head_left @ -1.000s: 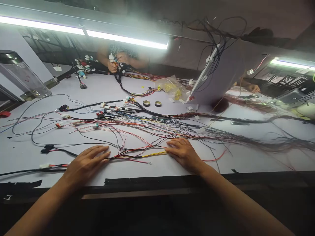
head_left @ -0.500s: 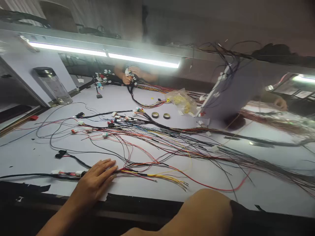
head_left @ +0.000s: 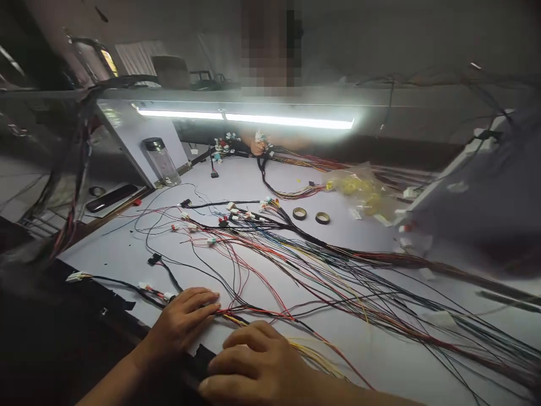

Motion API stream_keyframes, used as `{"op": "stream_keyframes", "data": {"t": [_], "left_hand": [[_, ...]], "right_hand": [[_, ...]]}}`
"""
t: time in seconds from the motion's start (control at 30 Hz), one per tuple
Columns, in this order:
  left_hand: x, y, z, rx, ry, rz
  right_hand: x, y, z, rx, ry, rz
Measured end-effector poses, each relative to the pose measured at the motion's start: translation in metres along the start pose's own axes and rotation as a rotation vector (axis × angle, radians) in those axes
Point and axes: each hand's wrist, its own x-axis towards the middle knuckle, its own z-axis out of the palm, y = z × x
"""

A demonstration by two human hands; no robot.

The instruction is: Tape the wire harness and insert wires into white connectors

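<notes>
The right hand (head_left: 270, 361), out of view a moment ago, has come in beside the left hand (head_left: 188, 316), so both seem placed to work the bundle (head_left: 236, 320). Its fingers curl above the desk (head_left: 122, 242); I cannot tell if they hold anything. The left hand stays palm down on the bundle, grip hidden. Yellow wires (head_left: 316, 355) fan out behind the right hand; a black connector (head_left: 154, 259) lies beyond the left.

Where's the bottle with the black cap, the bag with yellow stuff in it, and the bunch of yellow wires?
Bottle (head_left: 163, 163): head view, middle of its clear body.
Bag (head_left: 358, 190): head view, middle of its see-through plastic.
Yellow wires (head_left: 318, 357): head view, partway along the bunch.
</notes>
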Motion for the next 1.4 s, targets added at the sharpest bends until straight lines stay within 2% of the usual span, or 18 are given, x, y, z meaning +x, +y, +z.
{"op": "stream_keyframes", "data": {"t": [0.07, 0.13, 0.27, 0.43, 0.57, 0.73, 0.9, 1.07, 1.17, 1.27, 1.4], "left_hand": [[0.001, 0.005, -0.002, -0.015, 0.009, -0.031], [0.003, 0.009, -0.004, -0.039, 0.006, -0.046], [0.006, 0.013, -0.006, -0.072, -0.005, -0.041], [0.009, 0.015, -0.008, -0.069, -0.009, -0.048], [0.011, 0.014, -0.009, -0.017, 0.017, -0.015], [0.007, 0.004, 0.000, 0.035, 0.030, 0.065], [0.012, -0.008, 0.010, 0.074, -0.081, 0.058], [0.034, -0.012, 0.017, 0.042, -0.134, -0.051], [0.046, -0.016, 0.019, 0.030, -0.133, -0.068], [0.059, -0.017, 0.020, 0.001, -0.111, -0.056], [0.078, -0.003, 0.023, -0.035, -0.060, -0.082]], "right_hand": [[-0.004, 0.020, 0.025, -0.093, 0.088, 0.072], [-0.014, 0.030, 0.046, -0.159, 0.077, 0.104], [-0.029, 0.035, 0.061, -0.173, 0.038, 0.096], [-0.028, 0.035, 0.060, -0.187, 0.018, 0.116], [-0.025, 0.030, 0.049, -0.202, 0.006, 0.150], [-0.009, 0.023, 0.032, -0.245, -0.212, 0.161], [-0.002, 0.021, 0.031, -0.242, -0.304, 0.237], [-0.024, 0.013, 0.024, -0.223, -0.248, 0.317], [-0.029, 0.008, 0.016, -0.191, -0.209, 0.333], [-0.023, 0.011, 0.007, -0.177, -0.079, 0.382], [-0.008, 0.026, -0.002, -0.261, 0.127, 0.616]]}}
